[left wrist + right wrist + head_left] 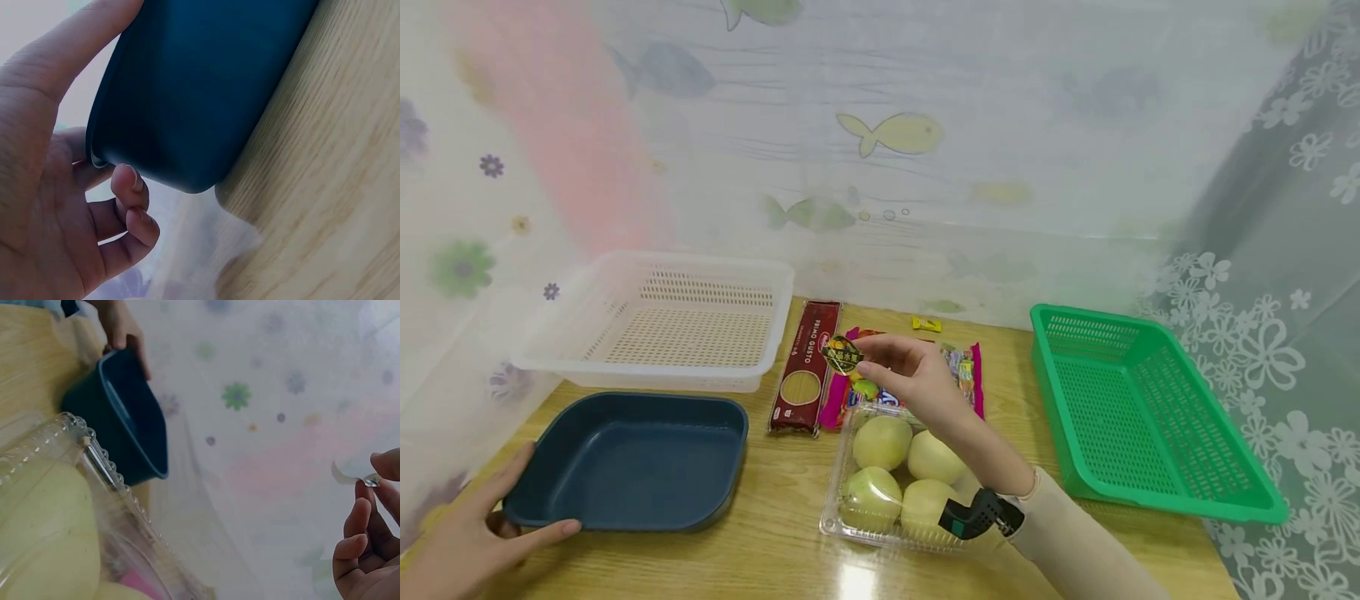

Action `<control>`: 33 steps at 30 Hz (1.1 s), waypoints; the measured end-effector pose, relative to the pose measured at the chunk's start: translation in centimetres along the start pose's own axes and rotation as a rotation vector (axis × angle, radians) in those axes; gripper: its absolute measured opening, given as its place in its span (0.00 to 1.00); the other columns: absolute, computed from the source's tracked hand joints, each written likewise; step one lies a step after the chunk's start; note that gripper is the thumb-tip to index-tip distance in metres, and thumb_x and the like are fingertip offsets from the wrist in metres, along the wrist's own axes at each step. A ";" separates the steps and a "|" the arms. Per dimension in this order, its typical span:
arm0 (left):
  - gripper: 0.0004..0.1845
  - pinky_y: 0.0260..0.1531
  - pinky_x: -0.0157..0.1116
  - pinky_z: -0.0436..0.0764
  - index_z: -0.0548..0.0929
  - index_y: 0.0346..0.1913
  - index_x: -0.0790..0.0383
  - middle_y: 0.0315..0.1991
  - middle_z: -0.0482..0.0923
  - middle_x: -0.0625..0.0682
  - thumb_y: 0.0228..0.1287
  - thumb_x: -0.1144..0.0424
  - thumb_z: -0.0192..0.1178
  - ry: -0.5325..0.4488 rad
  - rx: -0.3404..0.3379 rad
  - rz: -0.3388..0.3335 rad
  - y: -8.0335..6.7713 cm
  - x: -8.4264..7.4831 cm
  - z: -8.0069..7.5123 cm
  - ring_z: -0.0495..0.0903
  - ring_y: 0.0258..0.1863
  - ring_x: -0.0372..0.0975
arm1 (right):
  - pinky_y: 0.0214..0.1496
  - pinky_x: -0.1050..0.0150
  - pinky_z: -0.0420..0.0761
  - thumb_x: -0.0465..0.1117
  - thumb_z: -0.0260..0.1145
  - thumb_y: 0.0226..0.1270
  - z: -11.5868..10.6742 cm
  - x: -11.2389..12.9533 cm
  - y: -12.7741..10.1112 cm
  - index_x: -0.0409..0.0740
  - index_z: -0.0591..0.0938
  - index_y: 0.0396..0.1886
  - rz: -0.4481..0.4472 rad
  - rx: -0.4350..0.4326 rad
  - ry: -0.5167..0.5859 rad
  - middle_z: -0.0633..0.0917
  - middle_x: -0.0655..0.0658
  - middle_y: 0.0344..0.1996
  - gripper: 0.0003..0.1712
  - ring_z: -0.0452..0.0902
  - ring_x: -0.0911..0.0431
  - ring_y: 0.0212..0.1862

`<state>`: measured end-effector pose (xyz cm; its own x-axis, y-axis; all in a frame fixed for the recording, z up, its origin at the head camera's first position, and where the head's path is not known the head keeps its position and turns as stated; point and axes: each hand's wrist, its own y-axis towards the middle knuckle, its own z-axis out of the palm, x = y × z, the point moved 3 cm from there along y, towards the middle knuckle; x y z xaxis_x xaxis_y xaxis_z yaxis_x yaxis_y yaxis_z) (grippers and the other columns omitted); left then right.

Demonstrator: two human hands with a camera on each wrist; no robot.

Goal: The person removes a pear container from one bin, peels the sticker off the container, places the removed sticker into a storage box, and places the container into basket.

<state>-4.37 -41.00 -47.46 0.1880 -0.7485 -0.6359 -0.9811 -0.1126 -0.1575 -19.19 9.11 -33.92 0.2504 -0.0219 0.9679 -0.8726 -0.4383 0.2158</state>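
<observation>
My right hand (pixel 921 379) pinches a round black-and-gold sticker (pixel 842 355) between thumb and fingertips. It is held up over the candy bags; from the right wrist view its pale back curls. Below that hand sits a clear plastic box (pixel 832 504) with several pale yellow-green round fruits (pixel 880 443) inside, its lid on. At the left, my left hand (pixel 478 525) grips the near left corner of a dark blue basin (pixel 632 471). The thumb lies along the near rim and the fingers are at the left side. Nothing lies in the basin.
Behind the basin stands a white perforated basket (pixel 700 372). A dark red spaghetti pack (pixel 805 367) lies right of it, beside colourful candy bags (pixel 967 375). One small yellow wrapped candy (pixel 927 323) is near the back curtain. On the right is a green perforated basket (pixel 1138 417).
</observation>
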 end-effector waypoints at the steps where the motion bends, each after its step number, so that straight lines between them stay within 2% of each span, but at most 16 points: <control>1: 0.63 0.18 0.37 0.70 0.25 0.84 0.44 0.80 0.42 0.81 0.72 0.44 0.70 -0.008 -0.004 0.001 0.0 0.0 0.0 0.73 0.17 0.44 | 0.45 0.67 0.84 0.34 0.69 0.75 0.2 0.0 0.2 0.35 0.85 0.62 0.002 0.004 0.004 0.88 0.51 0.44 0.18 0.86 0.57 0.44; 4: 0.63 0.18 0.37 0.70 0.24 0.83 0.44 0.79 0.41 0.83 0.73 0.45 0.69 -0.018 -0.004 0.000 -0.1 -0.1 0.1 0.74 0.17 0.44 | 0.46 0.67 0.84 0.33 0.69 0.75 0.9 0.0 0.8 0.35 0.85 0.62 0.015 0.013 0.007 0.89 0.51 0.45 0.18 0.85 0.58 0.44; 6: 0.63 0.18 0.37 0.71 0.25 0.84 0.46 0.78 0.44 0.83 0.73 0.46 0.69 -0.013 -0.008 -0.002 -0.2 -0.2 0.0 0.75 0.18 0.44 | 0.47 0.67 0.84 0.34 0.69 0.75 1.5 -0.1 1.2 0.36 0.85 0.62 0.030 0.025 0.007 0.89 0.50 0.47 0.19 0.84 0.59 0.45; 10: 0.64 0.20 0.35 0.73 0.26 0.84 0.49 0.79 0.41 0.84 0.71 0.45 0.70 0.024 -0.024 0.003 -0.1 -0.2 -0.1 0.78 0.20 0.40 | 0.49 0.66 0.84 0.33 0.69 0.75 2.5 -0.3 2.1 0.36 0.86 0.62 0.026 0.053 -0.001 0.89 0.45 0.52 0.18 0.84 0.59 0.46; 12: 0.65 0.21 0.34 0.73 0.28 0.85 0.49 0.79 0.36 0.84 0.70 0.43 0.71 0.044 -0.038 0.005 0.0 -0.1 -0.2 0.79 0.21 0.38 | 0.48 0.66 0.84 0.33 0.69 0.75 2.9 -0.5 2.6 0.36 0.86 0.62 0.020 0.063 -0.009 0.89 0.43 0.53 0.18 0.84 0.59 0.46; 18: 0.65 0.23 0.32 0.73 0.30 0.86 0.49 0.80 0.38 0.82 0.68 0.44 0.73 0.061 -0.058 0.018 -0.2 -0.5 -0.3 0.79 0.24 0.35 | 0.46 0.66 0.82 0.35 0.70 0.75 4.4 -0.8 3.6 0.38 0.86 0.61 0.014 0.097 -0.017 0.89 0.45 0.50 0.18 0.83 0.60 0.45; 21: 0.65 0.25 0.31 0.74 0.29 0.85 0.50 0.80 0.38 0.83 0.69 0.43 0.72 0.058 -0.033 0.008 -0.2 -0.9 -0.3 0.80 0.25 0.35 | 0.45 0.63 0.82 0.35 0.70 0.75 5.2 -0.9 4.0 0.38 0.87 0.61 0.010 0.122 -0.028 0.89 0.45 0.46 0.18 0.83 0.60 0.43; 23: 0.65 0.25 0.31 0.74 0.28 0.85 0.51 0.79 0.39 0.85 0.70 0.43 0.71 0.063 -0.012 -0.006 -0.1 -1.1 -0.5 0.79 0.25 0.36 | 0.45 0.63 0.82 0.36 0.70 0.75 5.9 -1.0 4.3 0.39 0.87 0.61 0.009 0.144 -0.035 0.88 0.45 0.45 0.18 0.83 0.61 0.43; 29: 0.65 0.26 0.31 0.73 0.28 0.85 0.52 0.73 0.54 0.85 0.69 0.41 0.71 0.098 -0.002 -0.005 0.1 -1.6 -0.9 0.76 0.26 0.35 | 0.41 0.67 0.81 0.37 0.70 0.76 8.3 -1.3 5.2 0.40 0.87 0.61 0.012 0.209 -0.055 0.89 0.42 0.45 0.17 0.83 0.62 0.41; 33: 0.65 0.26 0.32 0.72 0.27 0.85 0.50 0.74 0.53 0.85 0.69 0.42 0.71 0.082 0.001 0.001 0.2 -1.6 -0.9 0.76 0.26 0.36 | 0.41 0.71 0.80 0.38 0.71 0.76 9.9 -1.3 5.7 0.41 0.87 0.62 0.008 0.244 -0.075 0.89 0.43 0.47 0.18 0.84 0.64 0.42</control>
<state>-4.96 -40.39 -45.77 0.1822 -0.7994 -0.5725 -0.9813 -0.1111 -0.1572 -20.32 -2.26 -35.22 0.2823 -0.0886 0.9552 -0.7498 -0.6415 0.1621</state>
